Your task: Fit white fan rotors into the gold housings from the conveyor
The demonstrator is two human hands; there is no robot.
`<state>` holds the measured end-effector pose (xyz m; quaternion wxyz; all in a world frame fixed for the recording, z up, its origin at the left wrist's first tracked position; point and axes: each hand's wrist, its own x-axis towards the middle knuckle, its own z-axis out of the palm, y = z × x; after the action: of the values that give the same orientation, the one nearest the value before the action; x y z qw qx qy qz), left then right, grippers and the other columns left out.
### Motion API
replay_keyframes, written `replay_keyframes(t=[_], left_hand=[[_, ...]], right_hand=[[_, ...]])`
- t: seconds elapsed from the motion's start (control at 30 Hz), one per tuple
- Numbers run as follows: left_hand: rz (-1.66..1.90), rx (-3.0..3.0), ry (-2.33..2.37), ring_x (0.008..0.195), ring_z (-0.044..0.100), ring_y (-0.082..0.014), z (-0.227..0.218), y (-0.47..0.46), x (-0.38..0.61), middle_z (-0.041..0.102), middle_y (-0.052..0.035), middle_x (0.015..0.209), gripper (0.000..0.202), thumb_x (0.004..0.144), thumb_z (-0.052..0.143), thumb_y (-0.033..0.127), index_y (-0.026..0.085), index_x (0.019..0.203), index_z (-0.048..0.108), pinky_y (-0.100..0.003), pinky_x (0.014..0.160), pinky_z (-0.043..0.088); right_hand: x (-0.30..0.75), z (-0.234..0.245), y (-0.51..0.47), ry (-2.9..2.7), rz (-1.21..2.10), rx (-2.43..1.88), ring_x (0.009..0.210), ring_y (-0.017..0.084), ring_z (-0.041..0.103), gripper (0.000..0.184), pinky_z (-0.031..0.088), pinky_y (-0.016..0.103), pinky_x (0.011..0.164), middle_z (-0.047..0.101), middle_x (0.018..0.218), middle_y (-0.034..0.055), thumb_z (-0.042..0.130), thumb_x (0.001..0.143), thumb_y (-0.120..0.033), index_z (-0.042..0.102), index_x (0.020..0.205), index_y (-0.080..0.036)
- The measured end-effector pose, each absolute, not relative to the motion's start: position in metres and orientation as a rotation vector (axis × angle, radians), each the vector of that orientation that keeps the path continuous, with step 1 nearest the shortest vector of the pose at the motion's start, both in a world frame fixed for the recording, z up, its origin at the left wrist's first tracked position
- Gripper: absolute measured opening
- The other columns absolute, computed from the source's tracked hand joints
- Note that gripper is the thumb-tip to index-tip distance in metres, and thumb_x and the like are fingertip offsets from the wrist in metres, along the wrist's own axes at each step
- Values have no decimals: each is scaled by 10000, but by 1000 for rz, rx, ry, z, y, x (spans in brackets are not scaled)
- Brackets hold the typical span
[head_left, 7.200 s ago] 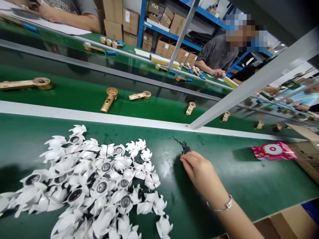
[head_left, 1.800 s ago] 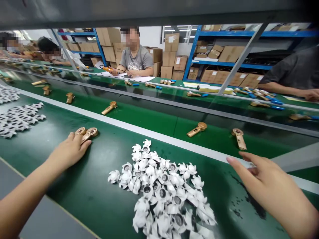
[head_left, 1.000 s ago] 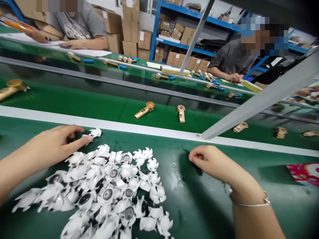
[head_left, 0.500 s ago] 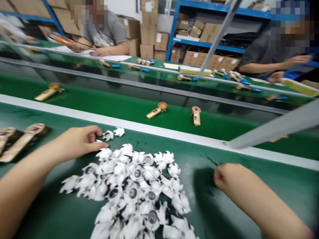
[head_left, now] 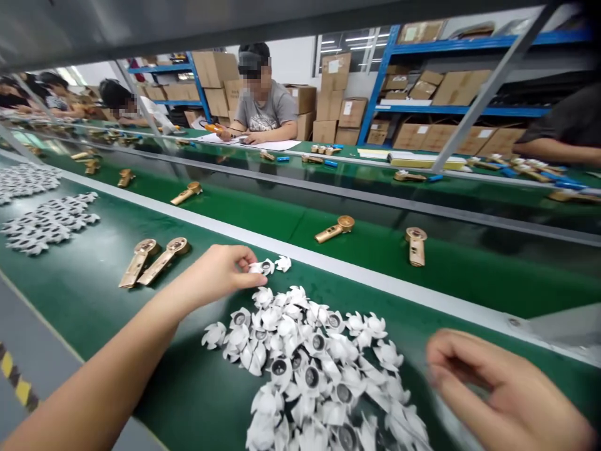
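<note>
My left hand (head_left: 241, 268) has its thumb and fingers closed around the edge of a small white fan blade wheel (head_left: 267, 267) beyond the pile. Another white fan wheel (head_left: 283, 263) lies just right of it. A heap of white fan wheels (head_left: 310, 351), some showing dark round hubs, spreads between my hands. To the heap's right, my right hand (head_left: 488, 382) is raised over the green table, slightly blurred. Its fingers curl toward the thumb in a loop; anything at the fingertips is hidden. Two gold handheld-fan casings (head_left: 162, 263) lie beyond my left forearm.
Behind a white rail (head_left: 206, 228), a green conveyor belt (head_left: 263, 219) carries several gold casings (head_left: 416, 245). Rows of white fan wheels (head_left: 49, 222) lie at far left. A slanted metal post (head_left: 493, 88) crosses the view at right. People sit across the line, one a person in grey (head_left: 267, 113).
The view has swung left and up, revealing more line and workers. My right hand has turned from a fist to a looser curl. My left hand stays at the same fan wheel.
</note>
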<state>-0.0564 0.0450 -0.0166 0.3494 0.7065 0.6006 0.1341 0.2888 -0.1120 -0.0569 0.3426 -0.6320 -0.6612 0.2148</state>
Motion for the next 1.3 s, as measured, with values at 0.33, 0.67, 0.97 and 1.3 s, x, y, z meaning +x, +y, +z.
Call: replay_keyframes(t=[0.33, 0.67, 0.97, 1.3], left_hand=[[625, 947, 522, 687, 755, -136, -27, -62, 38, 785, 24, 771, 463, 598, 888, -8, 234, 960, 732, -186, 648, 606], [706, 885, 459, 687, 759, -141, -33, -61, 36, 790, 9, 772, 488, 567, 898, -34, 224, 960, 772, -197, 656, 637], [732, 891, 487, 664, 760, -161, -35, -62, 36, 780, 6, 732, 475, 562, 897, -32, 234, 939, 781, -212, 630, 641], [891, 936, 654, 652, 750, -103, -31, -48, 26, 783, 31, 718, 389, 664, 875, 31, 238, 971, 757, -123, 620, 586]], right_hand=[[204, -12, -122, -1587, 655, -1298, 681, 104, 602, 151, 488, 210, 597, 616, 771, -25, 569, 809, -71, 592, 798, -219], [209, -11, -125, -1444, 950, -1340, 668, 102, 614, 151, 508, 186, 567, 632, 777, -19, 578, 854, -114, 629, 769, -227], [208, -10, -125, -1677, 625, -1342, 640, 129, 622, 144, 518, 233, 543, 659, 756, 7, 595, 842, -91, 643, 803, -221], [208, -22, -100, -1940, 54, -1411, 946, 257, 729, 297, 594, 386, 832, 771, 1047, 95, 610, 847, -222, 701, 1128, -191]])
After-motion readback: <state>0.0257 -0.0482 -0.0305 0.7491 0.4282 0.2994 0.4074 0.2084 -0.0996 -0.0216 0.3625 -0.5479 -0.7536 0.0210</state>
